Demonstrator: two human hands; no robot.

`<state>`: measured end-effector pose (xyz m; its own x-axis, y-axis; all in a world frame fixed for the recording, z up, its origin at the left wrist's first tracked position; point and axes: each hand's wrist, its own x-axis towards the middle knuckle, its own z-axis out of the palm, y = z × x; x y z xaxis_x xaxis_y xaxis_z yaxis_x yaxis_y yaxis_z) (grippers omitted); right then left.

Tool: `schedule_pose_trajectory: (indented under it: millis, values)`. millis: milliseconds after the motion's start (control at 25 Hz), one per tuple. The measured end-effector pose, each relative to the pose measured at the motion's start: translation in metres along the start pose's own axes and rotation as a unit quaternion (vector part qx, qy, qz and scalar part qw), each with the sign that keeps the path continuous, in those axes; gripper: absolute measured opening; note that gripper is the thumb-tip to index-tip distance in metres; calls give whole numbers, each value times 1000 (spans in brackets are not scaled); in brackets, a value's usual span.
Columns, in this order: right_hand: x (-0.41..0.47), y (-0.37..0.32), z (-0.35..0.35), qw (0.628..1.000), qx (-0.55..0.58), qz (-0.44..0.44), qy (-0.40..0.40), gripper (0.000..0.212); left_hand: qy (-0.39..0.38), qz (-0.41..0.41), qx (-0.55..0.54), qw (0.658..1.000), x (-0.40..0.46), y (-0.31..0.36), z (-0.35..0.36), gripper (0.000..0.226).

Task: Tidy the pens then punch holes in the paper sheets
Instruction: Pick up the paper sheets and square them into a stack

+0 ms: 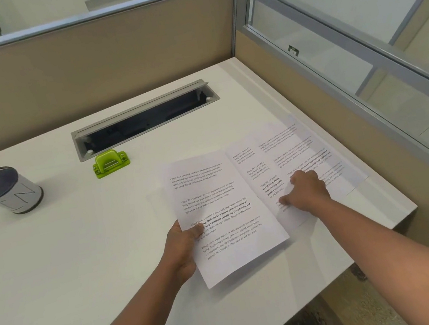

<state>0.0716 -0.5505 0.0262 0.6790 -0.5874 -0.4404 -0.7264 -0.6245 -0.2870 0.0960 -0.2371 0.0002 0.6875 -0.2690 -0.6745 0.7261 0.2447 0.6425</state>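
Several printed paper sheets lie fanned out at the right of the white desk. My left hand pinches the left edge of the nearest printed sheet, thumb on top. My right hand rests on the overlapping sheets beside it, fingers curled and pressing down on the paper. A small green hole punch stands at the desk's middle, apart from both hands. A grey-and-white cylindrical pen holder stands at the far left; no pens show in it from here.
An open grey cable tray is set into the desk behind the punch. Beige partition walls close the back and right sides. The desk's right front edge drops off near the sheets. Plants stand behind the partition.
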Motion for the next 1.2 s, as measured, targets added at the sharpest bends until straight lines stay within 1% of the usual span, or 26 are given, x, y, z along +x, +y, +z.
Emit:
schedule_pose_trajectory:
  millis: [240, 400, 600, 680, 760, 800, 880, 920, 1000, 1120, 1200]
  values:
    - [-6, 2, 3, 999, -36, -3, 2, 76, -15, -13, 16, 1000, 0, -5, 14, 39]
    - [-6, 2, 4, 999, -27, -16, 8, 76, -19, -18, 33, 999, 2, -8, 26, 38]
    - [-6, 6, 10, 999, -3, -35, 15, 66, -3, -16, 44, 999, 2, -10, 29, 38]
    - [-7, 10, 12, 999, -6, -41, 21, 57, 5, -14, 45, 999, 3, -9, 25, 38]
    - [-11, 13, 16, 997, -21, -52, 45, 45, 15, -14, 42, 999, 2, -8, 21, 37]
    - [-13, 13, 18, 995, -33, -65, 66, 44, 17, -13, 40, 999, 2, -7, 20, 36]
    - [-20, 11, 24, 987, -48, -116, 95, 52, 18, -12, 35, 999, 2, -5, 17, 37]
    - [-24, 8, 28, 983, -51, -150, 95, 56, 20, -11, 30, 999, 2, -4, 15, 37]
    - [-29, 3, 38, 978, -56, -193, 64, 65, 29, -11, 22, 999, 2, -1, 11, 38]
    - [-29, -2, 47, 980, -80, -181, 13, 74, 47, -5, 29, 998, 3, 6, 0, 40]
    - [-26, -2, 50, 979, -95, -181, 14, 73, 62, 4, 35, 997, 5, 11, -9, 42]
